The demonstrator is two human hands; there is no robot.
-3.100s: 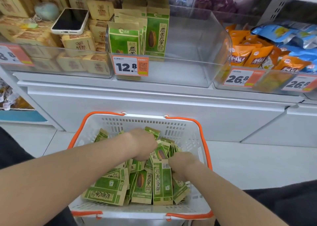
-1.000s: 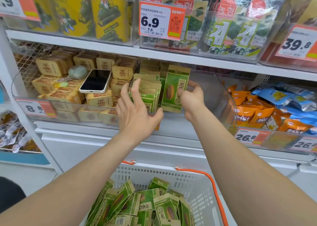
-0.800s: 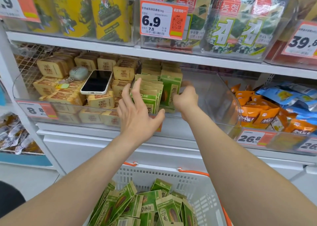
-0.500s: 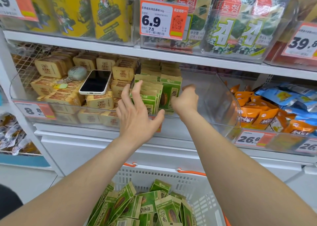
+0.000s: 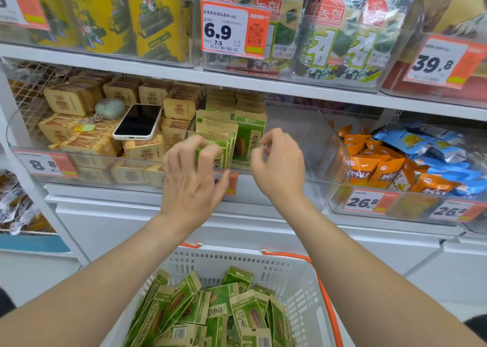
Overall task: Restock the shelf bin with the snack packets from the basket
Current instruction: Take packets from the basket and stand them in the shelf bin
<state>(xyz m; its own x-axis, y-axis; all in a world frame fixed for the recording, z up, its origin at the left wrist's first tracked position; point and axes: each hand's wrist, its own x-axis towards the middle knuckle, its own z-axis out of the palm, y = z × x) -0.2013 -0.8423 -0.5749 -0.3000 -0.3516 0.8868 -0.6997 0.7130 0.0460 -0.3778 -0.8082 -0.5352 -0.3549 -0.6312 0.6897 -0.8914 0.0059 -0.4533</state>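
Left hand (image 5: 192, 174) and right hand (image 5: 277, 162) empty, fingers loosely curled, at the shelf bin (image 5: 320, 146) front; sunflower seed packets (image 5: 247, 138) stand along its left wall. Next, I'd reach into the basket (image 5: 291, 266) for more.

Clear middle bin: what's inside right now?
Green snack packets stand upright in rows at the left of the clear bin; its right part shows none. The left hand covers the front packets' lower parts, so the count is hidden.
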